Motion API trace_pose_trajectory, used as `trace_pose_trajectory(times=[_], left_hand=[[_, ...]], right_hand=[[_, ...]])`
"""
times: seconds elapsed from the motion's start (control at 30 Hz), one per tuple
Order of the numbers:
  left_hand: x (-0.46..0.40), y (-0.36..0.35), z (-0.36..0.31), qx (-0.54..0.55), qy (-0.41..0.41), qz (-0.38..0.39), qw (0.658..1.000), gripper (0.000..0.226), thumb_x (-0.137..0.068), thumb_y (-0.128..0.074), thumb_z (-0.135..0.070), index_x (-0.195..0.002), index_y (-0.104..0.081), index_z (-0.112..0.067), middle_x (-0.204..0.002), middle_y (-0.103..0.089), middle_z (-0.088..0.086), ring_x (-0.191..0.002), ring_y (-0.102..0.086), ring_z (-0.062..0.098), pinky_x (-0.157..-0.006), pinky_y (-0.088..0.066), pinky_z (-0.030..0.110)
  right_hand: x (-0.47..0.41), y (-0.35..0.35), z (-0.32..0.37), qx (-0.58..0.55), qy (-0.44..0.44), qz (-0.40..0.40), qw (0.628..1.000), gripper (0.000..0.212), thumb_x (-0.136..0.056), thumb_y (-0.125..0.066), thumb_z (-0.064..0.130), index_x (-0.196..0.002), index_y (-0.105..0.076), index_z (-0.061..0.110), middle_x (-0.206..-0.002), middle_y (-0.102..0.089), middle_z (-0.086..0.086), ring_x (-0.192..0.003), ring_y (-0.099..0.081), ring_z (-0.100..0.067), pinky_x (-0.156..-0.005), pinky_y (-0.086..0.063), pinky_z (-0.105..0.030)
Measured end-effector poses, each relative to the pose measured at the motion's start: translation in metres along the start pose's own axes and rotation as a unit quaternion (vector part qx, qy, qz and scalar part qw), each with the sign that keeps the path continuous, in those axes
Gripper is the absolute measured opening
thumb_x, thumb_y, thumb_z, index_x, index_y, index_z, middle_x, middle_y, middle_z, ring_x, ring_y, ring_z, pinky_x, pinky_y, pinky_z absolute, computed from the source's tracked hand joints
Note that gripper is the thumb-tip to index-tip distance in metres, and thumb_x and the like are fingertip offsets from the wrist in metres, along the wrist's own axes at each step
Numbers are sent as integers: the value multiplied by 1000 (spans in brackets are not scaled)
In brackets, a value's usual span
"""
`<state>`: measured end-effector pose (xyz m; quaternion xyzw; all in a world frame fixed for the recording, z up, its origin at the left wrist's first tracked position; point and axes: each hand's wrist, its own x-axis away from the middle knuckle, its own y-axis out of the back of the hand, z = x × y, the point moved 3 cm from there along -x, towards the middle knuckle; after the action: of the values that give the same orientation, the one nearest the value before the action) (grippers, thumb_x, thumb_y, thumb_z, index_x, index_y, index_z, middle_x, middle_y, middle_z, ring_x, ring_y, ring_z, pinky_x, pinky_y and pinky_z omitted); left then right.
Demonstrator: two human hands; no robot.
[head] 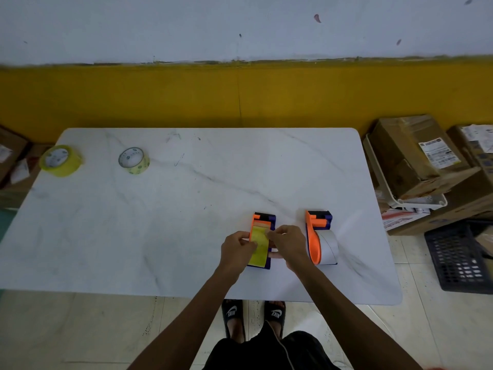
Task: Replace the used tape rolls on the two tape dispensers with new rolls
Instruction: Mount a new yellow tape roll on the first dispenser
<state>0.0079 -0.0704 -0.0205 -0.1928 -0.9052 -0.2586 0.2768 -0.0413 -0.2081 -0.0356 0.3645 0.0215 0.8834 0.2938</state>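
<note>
Both hands, left (pixel 236 248) and right (pixel 288 243), pinch the yellow roll (pixel 259 245) in the orange-and-blue dispenser (pixel 262 237)

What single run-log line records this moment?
left hand + right hand: gripping yellow tape roll in near orange-and-blue tape dispenser | second orange dispenser: untouched | two loose tape rolls: far left

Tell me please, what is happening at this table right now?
A person stands at a white marble-look table and works with both bare hands on the nearer-left tape dispenser, which holds a yellowish tape roll. The left hand and the right hand grip this roll from both sides. A second dispenser beside it carries a grey-white roll, untouched. Two more tape rolls, one yellow and one paler, lie at the far left of the table.
</note>
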Motion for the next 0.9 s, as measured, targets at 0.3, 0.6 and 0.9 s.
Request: trace_pose_trajectory(times=[0.3,0.6,0.9], left_hand=[[-1,-1,17,-13,-9,2,1000,23,-88,-64,-19,-110,-65,-13,-96,-70,7,-87,-66,19,-77,-55,31],[-2,0,23,-4,-24,7,1000,21,-87,-64,-22,-107,-66,-16,-91,-72,8,-82,-67,20,-65,-51,24],[-5,1,23,-23,-36,0,999,23,-87,-64,-27,-107,-66,-16,-88,-72,6,-75,-64,14,-61,-46,20]], right_hand=[[-7,3,-5,93,41,13,995,19,-91,-60,22,-91,-70,6,-88,-73,-15,-83,-71,-29,-80,-60,-47],[-38,-17,28,332,171,102,922,24,-87,-61,22,-103,-72,7,-105,-71,-9,-92,-63,-22,-72,-44,-27],[-65,-29,43,482,144,179,846,44,-86,-63,36,-54,-49,11,-60,-49,-3,-60,-46,-18,-56,-35,-27]])
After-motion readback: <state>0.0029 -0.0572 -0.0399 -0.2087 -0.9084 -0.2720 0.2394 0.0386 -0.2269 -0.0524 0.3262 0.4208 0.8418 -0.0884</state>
